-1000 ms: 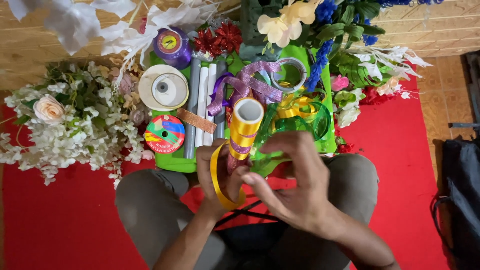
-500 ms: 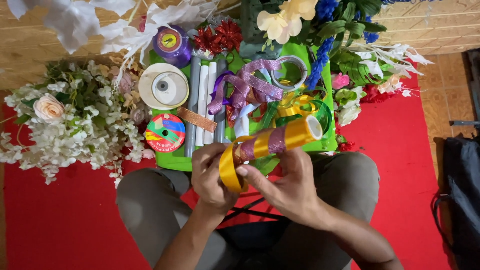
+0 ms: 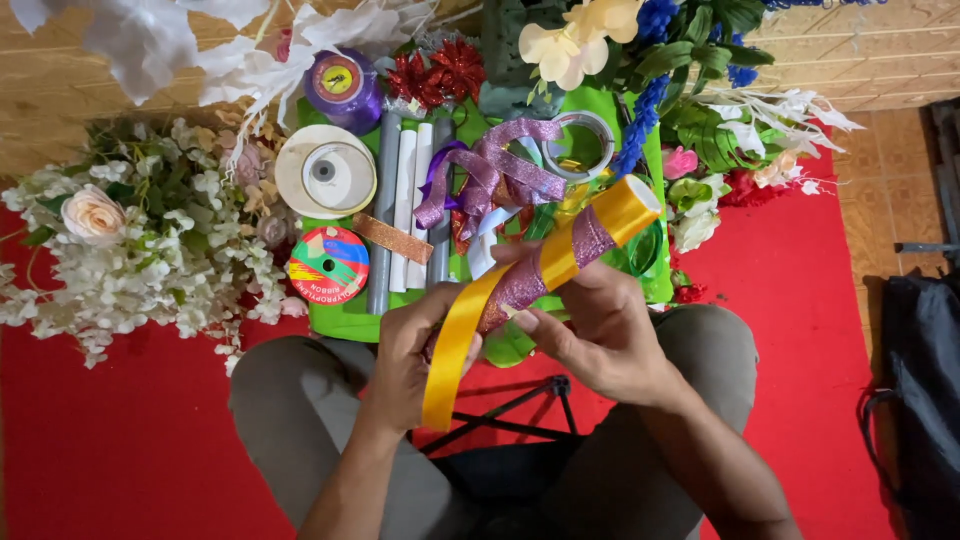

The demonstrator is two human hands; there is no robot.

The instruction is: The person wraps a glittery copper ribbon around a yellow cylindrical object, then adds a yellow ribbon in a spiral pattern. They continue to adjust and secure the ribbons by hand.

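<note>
Against the frame half a second back, we see the yellow ribbon [image 3: 545, 275] stretched out longer and tilted more steeply, from lower left up to upper right, with the purple glitter ribbon [image 3: 520, 285] wound around its middle. Our hands have barely shifted.

The red cloth [image 3: 120, 440] is flat and matte, the widest thing here. On it lies a smooth green tray [image 3: 345, 318], held above our knees. White flowers [image 3: 150, 250] heap up frilly on the left. In the tray sit a round white spool [image 3: 325, 172], a purple spool [image 3: 342, 88], a flat striped ribbon roll [image 3: 328, 265] and slim grey and white tubes [image 3: 405, 210].

Our left hand [image 3: 415, 365] is closed around the satin ribbon's lower end; our right hand [image 3: 600, 330] pinches the wrapped part between thumb and fingers.
</note>
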